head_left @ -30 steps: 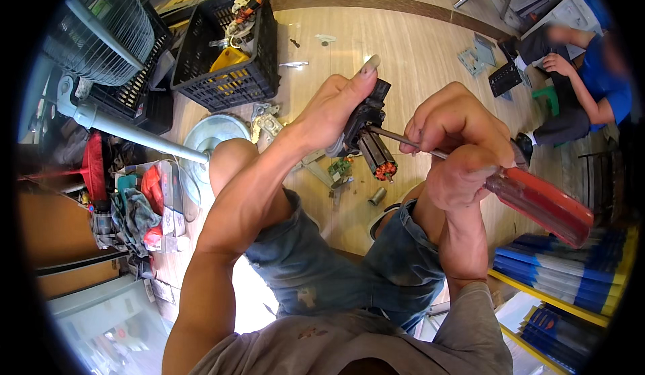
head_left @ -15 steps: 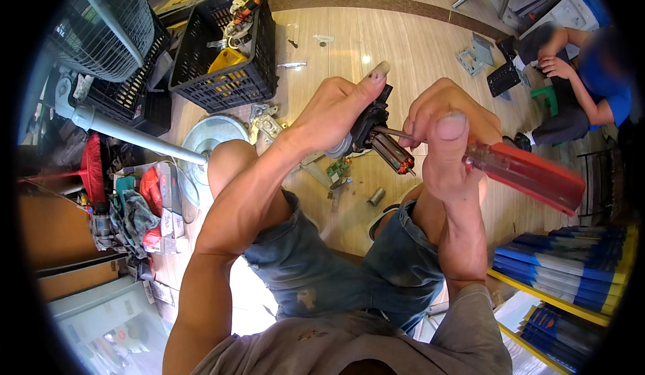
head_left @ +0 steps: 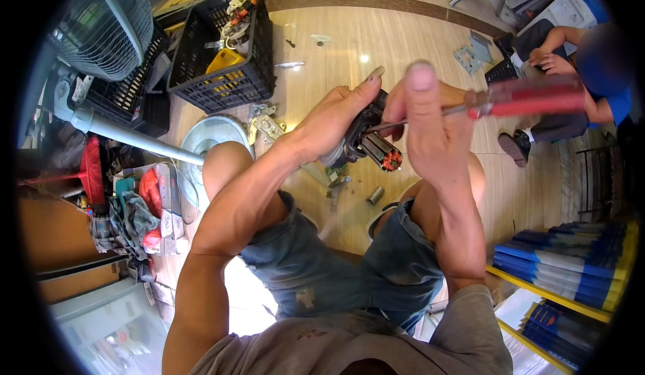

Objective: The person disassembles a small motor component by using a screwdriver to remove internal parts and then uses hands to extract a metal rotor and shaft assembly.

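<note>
Pale tiled floor (head_left: 316, 82) spread around the seated person, with a black plastic crate (head_left: 225, 93) of loose parts and a round pale-blue fan base (head_left: 215, 128) on the left, and a co-worker (head_left: 610, 111) in blue sat well apart on the right. Held above the floor, in front of the knees, was a dark housing (head_left: 357, 133), gripped by the left hand (head_left: 329, 123) with its thumb stretched out along the far side. From it a ribbed metal rotor (head_left: 381, 150) jutted down toward the right, its reddish end bare. The right hand (head_left: 437, 136) was closed around the shaft of a screwdriver (head_left: 527, 97), thumb raised, the blurred red handle sticking out to the right; the tip lay at the joint between rotor and housing, though whether it touched could not be told. Judging by this, the work stood partway: the rotor's outer end was exposed, but its base sat in the housing, the two not yet parted. A metal cylinder (head_left: 375, 195) and a pale bracket (head_left: 266, 125) lay on the floor below, apart from the held piece; whether they belonged to it was unclear.
</note>
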`<state>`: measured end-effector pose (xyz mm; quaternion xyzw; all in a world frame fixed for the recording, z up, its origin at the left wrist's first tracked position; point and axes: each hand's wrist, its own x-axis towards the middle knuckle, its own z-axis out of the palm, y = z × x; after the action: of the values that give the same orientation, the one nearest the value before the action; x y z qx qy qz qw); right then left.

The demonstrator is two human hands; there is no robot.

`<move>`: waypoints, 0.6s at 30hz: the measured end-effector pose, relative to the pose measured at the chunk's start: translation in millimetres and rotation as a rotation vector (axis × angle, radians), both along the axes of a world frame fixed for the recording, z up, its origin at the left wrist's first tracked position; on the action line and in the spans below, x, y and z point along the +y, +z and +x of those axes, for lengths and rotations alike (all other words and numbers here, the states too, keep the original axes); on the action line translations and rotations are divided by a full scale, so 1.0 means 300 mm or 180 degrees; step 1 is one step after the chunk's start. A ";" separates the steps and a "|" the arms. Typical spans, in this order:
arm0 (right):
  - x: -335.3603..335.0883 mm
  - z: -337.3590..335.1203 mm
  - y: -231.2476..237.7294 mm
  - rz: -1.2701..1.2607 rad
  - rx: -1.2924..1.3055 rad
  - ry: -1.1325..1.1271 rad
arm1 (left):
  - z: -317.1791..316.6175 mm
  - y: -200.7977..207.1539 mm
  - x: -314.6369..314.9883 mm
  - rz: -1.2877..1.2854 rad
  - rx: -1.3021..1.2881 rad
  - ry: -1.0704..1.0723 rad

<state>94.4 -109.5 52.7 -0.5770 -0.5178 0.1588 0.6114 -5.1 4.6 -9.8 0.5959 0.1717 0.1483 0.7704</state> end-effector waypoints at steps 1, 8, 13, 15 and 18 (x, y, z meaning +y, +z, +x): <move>0.003 0.008 -0.003 0.0002 0.0004 -0.0011 | 0.000 -0.001 -0.001 0.0002 0.0004 -0.0011; 0.007 0.008 -0.005 0.0194 -0.0317 0.0011 | 0.003 -0.015 0.005 0.0294 0.0115 -0.0169; -0.013 0.011 0.003 0.0013 -0.0220 0.0168 | 0.005 -0.003 -0.012 0.0125 0.0103 -0.0175; -0.020 0.015 -0.008 0.0068 -0.0062 0.0245 | 0.002 -0.007 -0.003 0.0286 0.0182 -0.0288; -0.017 0.033 -0.008 0.0231 -0.0410 0.0492 | -0.012 0.000 -0.003 0.0381 0.0226 -0.0304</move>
<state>104.2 -114.5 50.2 -0.5217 -0.6045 0.1492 0.5833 -8.7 3.8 -9.8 0.6532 0.1611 0.1001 0.7330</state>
